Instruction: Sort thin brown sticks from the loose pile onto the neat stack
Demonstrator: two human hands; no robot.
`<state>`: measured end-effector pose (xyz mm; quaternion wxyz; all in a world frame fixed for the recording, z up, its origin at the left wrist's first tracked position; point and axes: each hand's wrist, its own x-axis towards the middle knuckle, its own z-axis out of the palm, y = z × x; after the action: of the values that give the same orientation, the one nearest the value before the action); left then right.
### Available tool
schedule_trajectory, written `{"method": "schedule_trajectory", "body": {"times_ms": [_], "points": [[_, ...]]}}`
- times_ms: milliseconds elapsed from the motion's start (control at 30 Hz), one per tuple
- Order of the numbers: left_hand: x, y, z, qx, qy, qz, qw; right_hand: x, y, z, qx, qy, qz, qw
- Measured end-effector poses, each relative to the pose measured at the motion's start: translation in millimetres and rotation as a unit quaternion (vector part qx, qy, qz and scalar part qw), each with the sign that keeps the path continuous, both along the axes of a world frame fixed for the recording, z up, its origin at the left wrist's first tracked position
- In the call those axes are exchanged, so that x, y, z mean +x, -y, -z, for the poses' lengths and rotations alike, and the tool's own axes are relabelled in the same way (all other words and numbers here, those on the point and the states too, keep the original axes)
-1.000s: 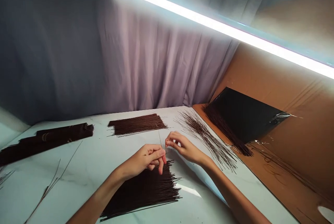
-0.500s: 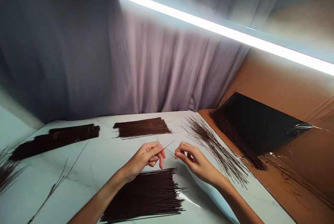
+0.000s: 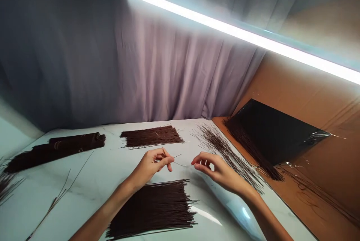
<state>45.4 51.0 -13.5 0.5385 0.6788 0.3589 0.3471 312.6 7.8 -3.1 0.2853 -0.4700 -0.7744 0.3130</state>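
Note:
My left hand (image 3: 156,162) is closed in a pinch on thin dark brown wires, whose ends stick out past the thumb and above the fingers. One wire (image 3: 182,165) runs with a slight bend from there toward my right hand (image 3: 209,164). The thumb and forefinger of my right hand are pinched at its far end, the other fingers curled loosely. Below both hands, a wide flat stack of dark brown wires (image 3: 152,207) lies on the white marbled table (image 3: 73,192), partly covered by my left forearm.
A smaller wire stack (image 3: 152,137) lies farther back; a loose spread of wires (image 3: 230,154) is at the right. Dark bundles (image 3: 64,145) and a few single wires (image 3: 60,195) lie left. A black sheet (image 3: 281,132) in clear plastic rests on brown cardboard (image 3: 317,181). A lit tube (image 3: 239,33) hangs above.
My hands have moved a little apart, the right one rightward and the left one leftward and up. More of the wire shows between them. The view has shifted slightly.

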Motion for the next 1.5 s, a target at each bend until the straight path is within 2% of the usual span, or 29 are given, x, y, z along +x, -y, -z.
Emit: {"method": "schedule_trajectory", "body": {"times_ms": [200,400,500,600,667,767,833,1033,1133,1267,1367,1433,1500], "points": [[-5.4,-4.6,6.6,0.019,-0.057,-0.011,0.998,14.6,-8.4,-0.9,0.048,-0.007,0.052,0.997],[-8.3,-8.0,21.9,0.011,-0.097,-0.001,0.995,20.0,-18.0,15.5,0.102,0.043,0.026,0.994],[-8.4,-9.1,23.7,-0.001,-0.099,0.013,0.995,14.9,-17.0,20.2,0.147,0.065,0.055,0.985],[-4.7,-4.6,19.6,-0.012,-0.107,0.032,0.994,-8.9,-6.0,16.7,0.287,0.132,0.098,0.944],[-0.9,1.0,15.5,-0.011,-0.110,0.048,0.993,-30.1,2.0,14.1,0.375,0.202,0.070,0.902],[3.5,7.5,12.1,-0.015,-0.112,0.062,0.992,-49.6,4.6,18.0,0.429,0.287,0.025,0.856],[4.1,7.7,12.7,-0.027,-0.113,0.056,0.992,-48.6,-0.5,27.2,0.424,0.308,0.047,0.850],[0.6,-3.9,22.5,-0.059,-0.097,0.036,0.993,-28.1,-18.0,55.1,0.357,0.267,0.083,0.892],[-0.6,-7.9,26.5,-0.066,-0.091,0.034,0.993,-27.2,-19.4,53.0,0.342,0.245,0.093,0.902],[-3.1,-8.9,27.0,-0.075,-0.089,0.041,0.992,-17.3,-15.9,35.2,0.329,0.197,0.103,0.918],[-5.7,-9.6,25.8,-0.078,-0.083,0.045,0.992,0.3,-13.0,20.0,0.300,0.057,0.206,0.930],[-7.3,-11.4,25.0,-0.075,-0.076,0.041,0.993,8.6,-10.9,14.4,0.279,-0.040,0.300,0.911],[-7.9,-13.7,23.4,-0.066,-0.068,0.030,0.995,6.4,-7.8,14.6,0.264,-0.083,0.362,0.890]]}}
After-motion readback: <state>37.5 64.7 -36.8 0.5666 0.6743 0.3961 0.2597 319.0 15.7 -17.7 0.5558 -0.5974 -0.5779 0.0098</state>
